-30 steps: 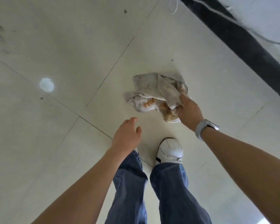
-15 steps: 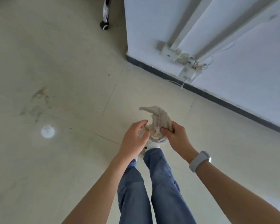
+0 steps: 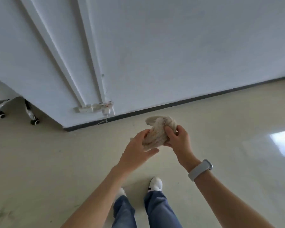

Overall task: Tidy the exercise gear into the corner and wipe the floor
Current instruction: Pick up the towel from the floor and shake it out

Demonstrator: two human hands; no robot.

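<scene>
we hold a crumpled, off-white cloth up in front of us, well above the floor, with both hands close together on it. our right hand grips the cloth from the right side, thumb pressed on its front and the other fingers curled behind the bundle. our left hand touches it from the lower left; the thumb sticks out straight beneath the cloth and the palm lies against the bundle, but we cannot tell whether the left fingers wrap round the fabric or only rest on it, since the back of the hand hides them. the cloth shows faint orange-brown stains near the left hand, and a loose flap pokes up at the top.

a pale grey wristband sits on our right wrist. below the hands we see our blue jeans and a white shoe standing on the shiny beige floor. ahead, a white wall meets the floor along a dark baseboard. white conduit strips run down the wall to a small junction with exposed wires just above the baseboard. at the far left, chrome chair legs on black castors stand beside the wall's corner. a bright window reflection lies on the floor at the right.
</scene>
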